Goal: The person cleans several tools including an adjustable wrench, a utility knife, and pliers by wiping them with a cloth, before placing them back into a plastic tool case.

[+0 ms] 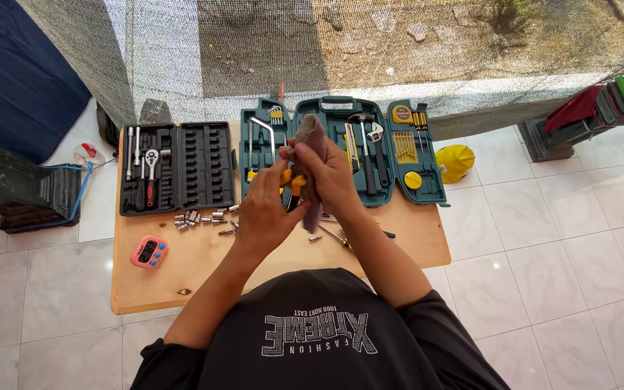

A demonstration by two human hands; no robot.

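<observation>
My left hand (267, 206) grips a tool with yellow handles (287, 182), most likely pliers, held above the wooden table (182, 269). My right hand (330, 173) holds a grey cloth (310, 139) pressed against that tool. Both hands hover in front of an open teal tool case (399, 155) holding a hammer, a wrench and screwdriver bits. The tool's head is hidden by the cloth and my fingers.
An open black socket case (178, 167) with a ratchet lies at the table's back left. Several loose sockets (200, 219) are scattered in front of it. A pink digital timer (149, 251) sits near the left edge. A yellow hard hat (455, 162) lies on the tiled floor.
</observation>
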